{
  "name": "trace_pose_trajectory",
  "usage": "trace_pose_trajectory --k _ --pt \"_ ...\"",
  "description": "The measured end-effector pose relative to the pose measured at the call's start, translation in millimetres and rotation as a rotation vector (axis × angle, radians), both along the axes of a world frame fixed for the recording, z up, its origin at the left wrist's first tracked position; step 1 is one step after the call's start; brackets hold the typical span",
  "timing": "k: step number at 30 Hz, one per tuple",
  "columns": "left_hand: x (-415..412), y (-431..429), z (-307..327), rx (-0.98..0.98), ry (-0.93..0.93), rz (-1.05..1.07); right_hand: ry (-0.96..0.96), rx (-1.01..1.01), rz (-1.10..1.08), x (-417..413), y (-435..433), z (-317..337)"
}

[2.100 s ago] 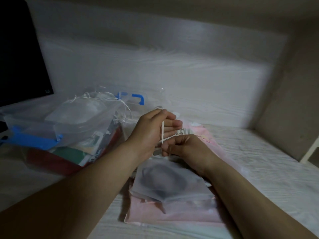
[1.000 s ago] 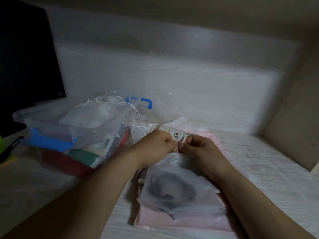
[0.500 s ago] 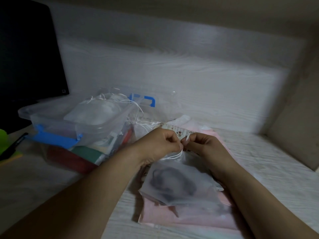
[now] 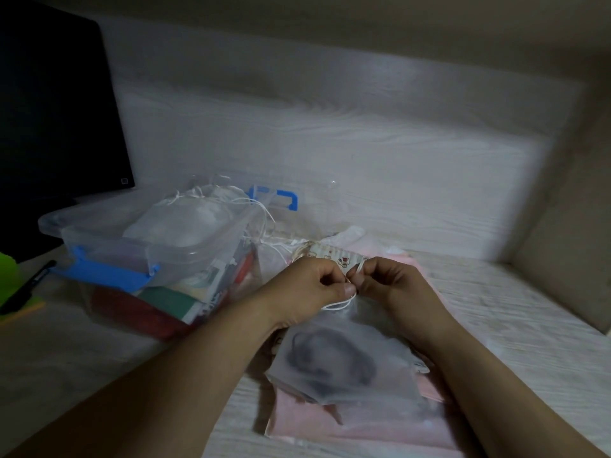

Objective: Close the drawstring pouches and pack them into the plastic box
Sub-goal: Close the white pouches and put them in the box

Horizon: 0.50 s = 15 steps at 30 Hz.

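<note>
both hands, left hand (image 4: 310, 285) and right hand (image 4: 393, 285), pinch the pouch's (image 4: 347, 361) drawstring (image 4: 340, 304) on a pale woodgrain desk (image 4: 515, 312); dark monitor (image 4: 56, 104) far left.

Translucent white pouch (image 4: 344, 361) with dark contents, flat on pink pouches (image 4: 357, 424), clear plastic box (image 4: 139, 246) left
</note>
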<state>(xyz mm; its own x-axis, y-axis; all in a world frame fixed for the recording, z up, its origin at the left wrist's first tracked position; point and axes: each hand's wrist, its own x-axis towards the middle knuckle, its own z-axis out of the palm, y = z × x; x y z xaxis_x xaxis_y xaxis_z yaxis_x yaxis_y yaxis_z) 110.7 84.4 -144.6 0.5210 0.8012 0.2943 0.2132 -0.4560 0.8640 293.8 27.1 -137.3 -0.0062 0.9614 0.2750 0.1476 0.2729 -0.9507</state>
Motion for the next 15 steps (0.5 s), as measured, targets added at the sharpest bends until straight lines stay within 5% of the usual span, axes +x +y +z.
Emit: trace_pose_trajectory --k 15 --pt "0.2 -3.7 2.5 -0.051 0.03 0.025 -0.106 0.066 -0.015 -2.3 2.3 -1.7"
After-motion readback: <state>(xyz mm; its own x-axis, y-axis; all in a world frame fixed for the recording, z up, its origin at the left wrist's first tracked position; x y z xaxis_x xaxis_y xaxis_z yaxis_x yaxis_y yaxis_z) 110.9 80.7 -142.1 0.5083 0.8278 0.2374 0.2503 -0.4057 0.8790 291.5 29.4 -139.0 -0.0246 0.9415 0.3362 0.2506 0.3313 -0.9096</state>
